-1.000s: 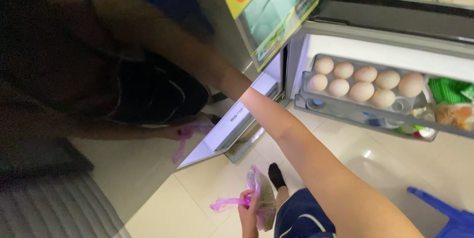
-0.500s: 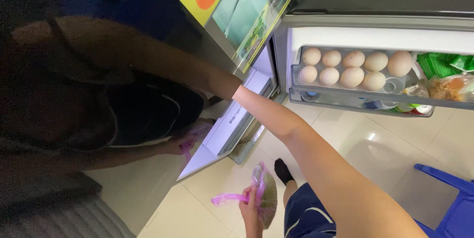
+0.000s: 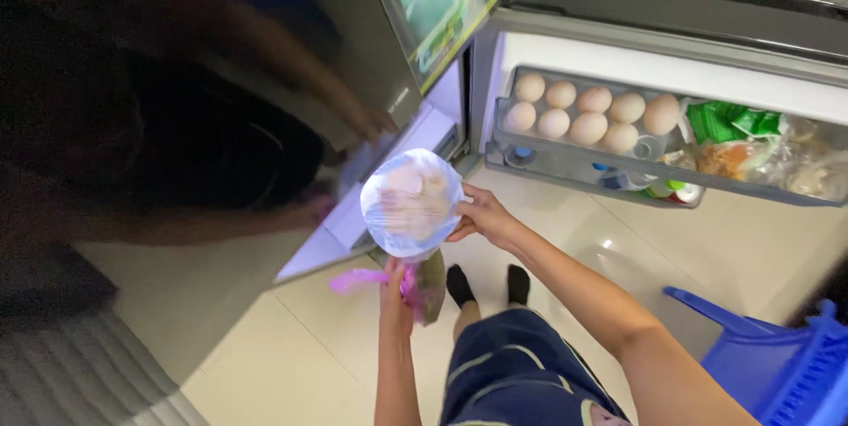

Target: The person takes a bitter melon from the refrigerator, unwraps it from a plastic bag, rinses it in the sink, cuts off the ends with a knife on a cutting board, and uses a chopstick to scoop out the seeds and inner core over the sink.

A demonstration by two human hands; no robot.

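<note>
The right hand (image 3: 481, 214) is clamping only the rim of a wrapped bowl (image 3: 412, 203), which could be tipping; the left hand (image 3: 395, 289) is gripping a pink bag (image 3: 415, 285)

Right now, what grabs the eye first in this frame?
The round film-covered bowl at centre, held by the right hand in front of the open fridge. Next, the rows of eggs in the door shelf, upper right. Below the bowl, the left hand grips a pink-tied bag.
</note>
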